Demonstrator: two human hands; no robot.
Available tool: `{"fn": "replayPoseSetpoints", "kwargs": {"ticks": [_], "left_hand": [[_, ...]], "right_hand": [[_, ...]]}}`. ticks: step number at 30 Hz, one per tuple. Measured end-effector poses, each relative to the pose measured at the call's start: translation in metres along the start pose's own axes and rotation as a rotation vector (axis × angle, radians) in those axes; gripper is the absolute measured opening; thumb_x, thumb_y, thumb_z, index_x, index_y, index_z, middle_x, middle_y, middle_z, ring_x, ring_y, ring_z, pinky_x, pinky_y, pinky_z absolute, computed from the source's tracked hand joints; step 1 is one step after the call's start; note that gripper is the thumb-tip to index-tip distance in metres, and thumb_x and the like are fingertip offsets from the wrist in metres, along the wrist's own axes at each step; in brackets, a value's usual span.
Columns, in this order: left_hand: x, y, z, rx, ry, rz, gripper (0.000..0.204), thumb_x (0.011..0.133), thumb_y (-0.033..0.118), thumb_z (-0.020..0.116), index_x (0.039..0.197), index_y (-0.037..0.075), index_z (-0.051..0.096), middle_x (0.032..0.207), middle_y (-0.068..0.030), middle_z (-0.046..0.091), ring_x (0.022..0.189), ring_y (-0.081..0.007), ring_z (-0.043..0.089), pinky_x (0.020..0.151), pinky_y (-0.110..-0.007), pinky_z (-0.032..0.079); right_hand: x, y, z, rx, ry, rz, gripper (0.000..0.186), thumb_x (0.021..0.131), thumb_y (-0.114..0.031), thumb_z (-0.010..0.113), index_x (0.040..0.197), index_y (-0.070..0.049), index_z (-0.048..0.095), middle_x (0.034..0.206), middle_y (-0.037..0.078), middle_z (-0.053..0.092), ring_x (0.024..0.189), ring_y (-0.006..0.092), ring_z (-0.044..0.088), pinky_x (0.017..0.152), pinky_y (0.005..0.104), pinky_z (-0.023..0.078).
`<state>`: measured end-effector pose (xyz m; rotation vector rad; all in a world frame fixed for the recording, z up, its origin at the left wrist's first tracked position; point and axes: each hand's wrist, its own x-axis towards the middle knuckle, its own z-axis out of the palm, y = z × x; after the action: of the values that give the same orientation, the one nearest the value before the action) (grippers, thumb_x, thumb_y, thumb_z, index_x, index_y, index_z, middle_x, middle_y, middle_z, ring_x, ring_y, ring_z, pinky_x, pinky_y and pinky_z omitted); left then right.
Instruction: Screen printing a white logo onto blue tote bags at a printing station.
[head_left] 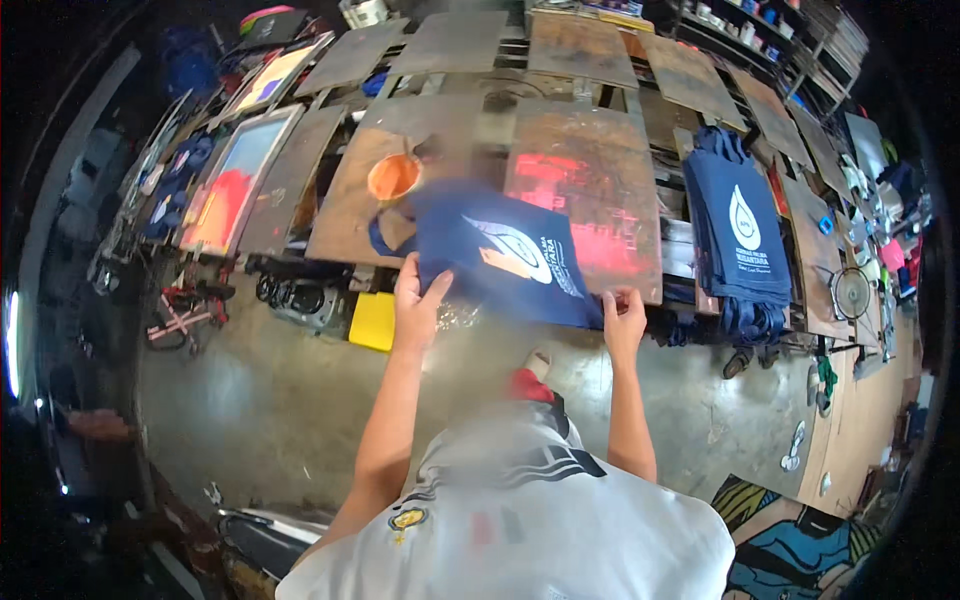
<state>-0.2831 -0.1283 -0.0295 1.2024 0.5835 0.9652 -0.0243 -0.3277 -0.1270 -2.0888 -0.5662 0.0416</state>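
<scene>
A navy cloth bag (470, 280) with a white drop-shaped print is held up at a slant in front of the wooden boards (350, 150). My left hand (422, 295) grips its left end, thumb on top, below a dark handle loop. My right hand (623, 315) is closed at its lower right corner, fingertips pinched. Beyond the bag an orange round container (394, 176) sits on the left board, and the right board (580, 200) carries bright red paint marks. A pile of similar navy bags (740, 205) lies on a board to the right.
Framed screens (236, 180) stand at the left with more navy items (180, 185). A round fan-like object (849, 294) is at the right edge of the boards. Below are a yellow container (371, 322), footwear (738, 363) and a painted panel (785, 550). Shelves (755, 30) stand behind.
</scene>
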Motion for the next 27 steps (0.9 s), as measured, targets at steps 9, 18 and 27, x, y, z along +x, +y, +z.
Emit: {"fn": "replayPoseSetpoints", "kwargs": {"ticks": [9,18,27], "left_hand": [[-0.18,0.038,-0.139,-0.407,0.271,0.102,0.047,0.092,-0.003,0.056,0.138,0.003,0.049,0.132,-0.0093,0.059,0.121,-0.0223,0.057,0.103,-0.041,0.045],[-0.336,0.063,-0.222,-0.571,0.718,-0.071,0.034,0.091,0.004,0.061,0.124,0.007,0.057,0.12,-0.0079,0.064,0.114,-0.0248,0.061,0.1,-0.046,0.048],[-0.4,0.034,-0.274,-0.559,0.791,-0.105,0.026,0.092,0.012,0.059,0.118,0.009,0.061,0.113,-0.0059,0.068,0.104,-0.0234,0.065,0.093,-0.047,0.052]], "right_hand": [[-0.197,-0.098,0.062,0.993,-0.932,1.206,0.045,0.098,-0.045,0.056,0.122,-0.007,0.059,0.113,0.009,0.064,0.094,0.0233,0.061,0.083,0.0394,0.051],[-0.267,-0.119,0.129,1.116,-1.124,1.21,0.018,0.087,-0.024,0.066,0.089,-0.007,0.064,0.084,0.009,0.065,0.074,0.0255,0.059,0.071,0.0396,0.05],[-0.293,-0.185,0.149,1.014,-1.199,1.131,0.031,0.081,-0.014,0.059,0.108,0.0,0.061,0.097,0.014,0.066,0.085,0.0303,0.064,0.074,0.0443,0.054]]}}
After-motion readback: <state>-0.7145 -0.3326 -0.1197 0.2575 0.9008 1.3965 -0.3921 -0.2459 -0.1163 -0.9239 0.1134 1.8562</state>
